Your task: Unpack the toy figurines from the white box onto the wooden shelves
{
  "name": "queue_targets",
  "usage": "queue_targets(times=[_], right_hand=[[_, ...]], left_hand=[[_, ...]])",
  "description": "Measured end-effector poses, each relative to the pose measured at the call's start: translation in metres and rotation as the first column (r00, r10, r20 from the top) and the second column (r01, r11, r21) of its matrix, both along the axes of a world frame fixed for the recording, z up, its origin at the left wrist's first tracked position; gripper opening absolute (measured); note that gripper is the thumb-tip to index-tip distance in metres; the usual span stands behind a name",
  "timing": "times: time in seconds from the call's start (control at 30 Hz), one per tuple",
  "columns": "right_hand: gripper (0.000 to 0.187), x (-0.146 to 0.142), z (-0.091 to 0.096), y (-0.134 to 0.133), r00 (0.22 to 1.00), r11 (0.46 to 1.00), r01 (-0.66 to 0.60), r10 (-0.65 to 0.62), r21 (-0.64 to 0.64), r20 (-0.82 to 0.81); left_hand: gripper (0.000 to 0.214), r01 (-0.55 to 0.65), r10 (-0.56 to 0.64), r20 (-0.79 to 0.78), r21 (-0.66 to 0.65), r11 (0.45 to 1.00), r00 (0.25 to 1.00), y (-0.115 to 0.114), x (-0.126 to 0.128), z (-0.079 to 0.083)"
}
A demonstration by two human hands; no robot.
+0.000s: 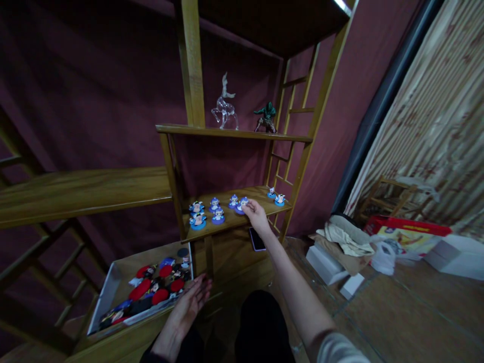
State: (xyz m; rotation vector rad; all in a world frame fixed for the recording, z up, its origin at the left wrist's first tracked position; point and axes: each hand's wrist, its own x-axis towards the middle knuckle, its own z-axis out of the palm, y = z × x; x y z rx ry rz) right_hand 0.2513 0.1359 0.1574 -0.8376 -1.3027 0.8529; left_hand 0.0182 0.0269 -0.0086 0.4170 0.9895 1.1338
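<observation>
My right hand (256, 215) reaches to the lower shelf (260, 195), its fingers closed on a small purple-based figurine (242, 204) that stands at the shelf's surface. Left of it are more purple-based figurines, one (233, 201) just beside it and another (218, 216) nearer the front edge. Two blue-based figurines (197, 221) stand at the shelf's left end, and a further blue-based pair (280, 200) at its right end. My left hand (192, 297) is held palm up with fingers loosely extended, holding nothing, next to the white box (99, 302) of figurines with red and blue bases.
On the shelf above stand a clear deer-like figure (226, 108) and a green-hooded figure (266, 118). A phone (257, 239) lies below the lower shelf. White boxes (325, 263), cloth (346, 239) and a plastic bag (383, 257) lie on the floor at right, before a striped curtain (434, 126).
</observation>
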Motion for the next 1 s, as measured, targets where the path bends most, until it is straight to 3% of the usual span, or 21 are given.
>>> queue_targets(times=[0.17,0.27,0.53,0.67,0.77,0.83,0.9,0.93,1.0], right_hand=[[0.021,0.005,-0.011,0.021,0.924,0.994,0.105,-0.106,0.021,0.368],[0.022,0.010,-0.019,0.024,0.887,0.995,0.089,-0.096,0.037,0.451],[0.026,0.013,-0.028,0.029,0.874,0.997,0.034,-0.061,0.066,0.482],[0.030,0.012,-0.027,0.025,0.904,0.997,0.034,-0.059,0.067,0.424],[0.039,0.008,-0.025,0.012,0.934,0.992,0.073,-0.106,0.107,0.341],[0.037,0.001,-0.029,-0.007,0.939,0.959,0.213,-0.254,0.188,0.233],[0.030,-0.013,-0.038,-0.034,0.893,0.886,0.384,-0.428,0.261,0.138],[0.026,-0.024,-0.046,-0.048,0.878,0.867,0.418,-0.462,0.272,0.123],[0.019,-0.052,-0.066,-0.073,0.906,0.911,0.325,-0.377,0.254,0.194]], left_hand=[[0.028,0.006,-0.006,-0.005,0.038,0.999,1.000,-0.002,-0.001,0.000],[0.029,0.000,0.001,-0.014,0.047,0.999,1.000,-0.005,-0.002,0.002],[0.029,0.008,-0.007,-0.035,0.040,0.999,0.999,-0.004,-0.014,-0.005],[0.021,-0.076,0.072,-0.143,-0.021,0.997,0.987,-0.006,-0.018,-0.005],[0.018,-0.136,0.132,-0.095,-0.031,0.990,0.987,-0.002,-0.029,0.005],[0.018,-0.256,0.256,-0.009,0.008,0.967,0.967,0.008,-0.047,0.015],[0.019,-0.415,0.410,0.092,0.040,0.909,0.908,0.021,-0.077,0.025],[0.019,-0.491,0.483,0.137,0.035,0.870,0.865,0.028,-0.095,0.030],[0.020,-0.657,0.641,0.205,0.014,0.753,0.739,0.041,-0.130,0.038]])
